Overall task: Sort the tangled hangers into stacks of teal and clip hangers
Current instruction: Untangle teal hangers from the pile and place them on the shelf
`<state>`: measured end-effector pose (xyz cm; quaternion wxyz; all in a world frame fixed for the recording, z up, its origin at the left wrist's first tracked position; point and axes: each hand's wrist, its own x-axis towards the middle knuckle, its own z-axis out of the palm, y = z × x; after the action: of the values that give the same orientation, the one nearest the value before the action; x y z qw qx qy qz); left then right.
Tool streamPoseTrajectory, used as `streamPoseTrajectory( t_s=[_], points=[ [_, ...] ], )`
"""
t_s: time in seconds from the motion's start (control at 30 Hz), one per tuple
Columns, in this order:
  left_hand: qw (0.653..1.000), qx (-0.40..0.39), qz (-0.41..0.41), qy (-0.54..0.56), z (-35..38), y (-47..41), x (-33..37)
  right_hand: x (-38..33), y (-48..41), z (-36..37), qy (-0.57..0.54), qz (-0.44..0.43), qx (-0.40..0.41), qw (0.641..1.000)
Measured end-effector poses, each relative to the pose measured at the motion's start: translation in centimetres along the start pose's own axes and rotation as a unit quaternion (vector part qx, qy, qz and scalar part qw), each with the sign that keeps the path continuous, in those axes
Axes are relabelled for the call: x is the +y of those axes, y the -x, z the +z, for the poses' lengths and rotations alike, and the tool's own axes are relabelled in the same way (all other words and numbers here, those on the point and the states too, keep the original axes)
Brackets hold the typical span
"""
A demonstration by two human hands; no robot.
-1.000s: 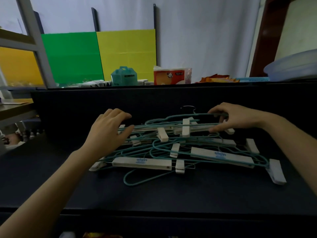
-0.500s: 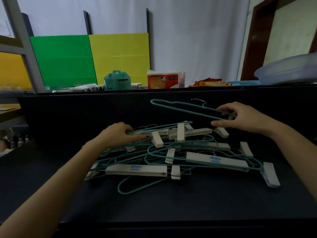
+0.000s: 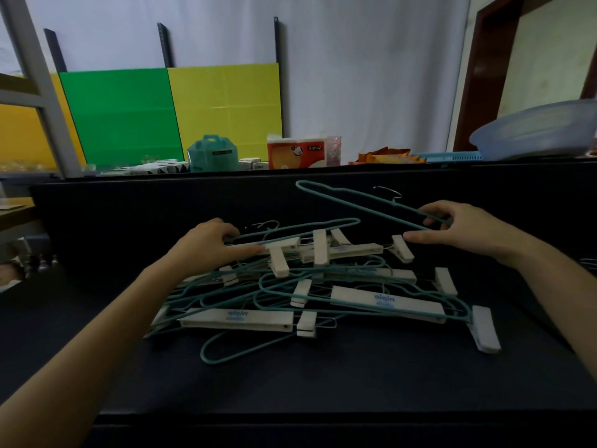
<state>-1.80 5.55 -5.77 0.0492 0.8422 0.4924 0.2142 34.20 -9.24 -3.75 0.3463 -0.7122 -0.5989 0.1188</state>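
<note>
A tangled pile of hangers [image 3: 323, 295] lies on the dark table [image 3: 323, 379]: thin teal wire hangers mixed with white clip hangers that carry blue lettering. My right hand [image 3: 462, 231] pinches one teal hanger [image 3: 361, 202] at its right end and holds it tilted above the pile, its far end raised to the left. My left hand [image 3: 210, 247] presses down on the top white clip hanger [image 3: 323, 250] at the pile's left side, fingers reaching onto its bar.
A dark partition [image 3: 129, 215] rises right behind the pile. On the ledge beyond stand a teal box [image 3: 211, 153], an orange-and-white pack [image 3: 297, 153], and a blue basin [image 3: 536, 130] at the right. Bare tabletop lies in front of the pile.
My right hand has lifted one teal hanger up out of the pile. My left hand has slid down onto the top clip hanger and holds it in place.
</note>
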Motion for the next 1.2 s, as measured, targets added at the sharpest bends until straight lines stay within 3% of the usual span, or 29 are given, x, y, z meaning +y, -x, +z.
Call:
streamPoseTrajectory(
  t_s=[0.6, 1.2],
  points=[
    [0.997, 0.051, -0.036, 0.036, 3.0, 1.5, -0.1, 2.5, -0.4, -1.1, -0.025, -0.012, -0.008, 1.0],
    [0.992, 0.111, 0.037, 0.043, 2.9, 1.6, -1.9, 1.1, -0.5, 0.4, -0.023, -0.003, -0.006, 1.0]
  ],
)
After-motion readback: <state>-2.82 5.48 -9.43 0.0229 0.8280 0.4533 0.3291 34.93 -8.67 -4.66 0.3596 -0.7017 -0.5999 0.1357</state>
